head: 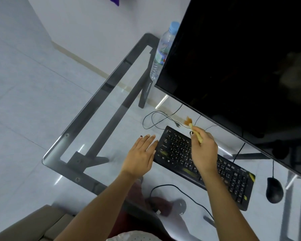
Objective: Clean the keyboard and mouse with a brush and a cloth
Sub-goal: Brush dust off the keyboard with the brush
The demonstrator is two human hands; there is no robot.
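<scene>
A black keyboard lies at an angle on the glass table, with yellowish smudges on several keys. My right hand grips a small brush by its pale wooden handle, its brown bristles lifted above the keyboard's far left corner. My left hand rests flat on the glass with straight fingers, its fingertips at the keyboard's left end. A black mouse sits to the right of the keyboard. No cloth is in view.
A large dark monitor stands right behind the keyboard. A plastic water bottle stands at the monitor's left edge. Thin black cables loop on the glass behind and in front of the keyboard. The table's left edge is near.
</scene>
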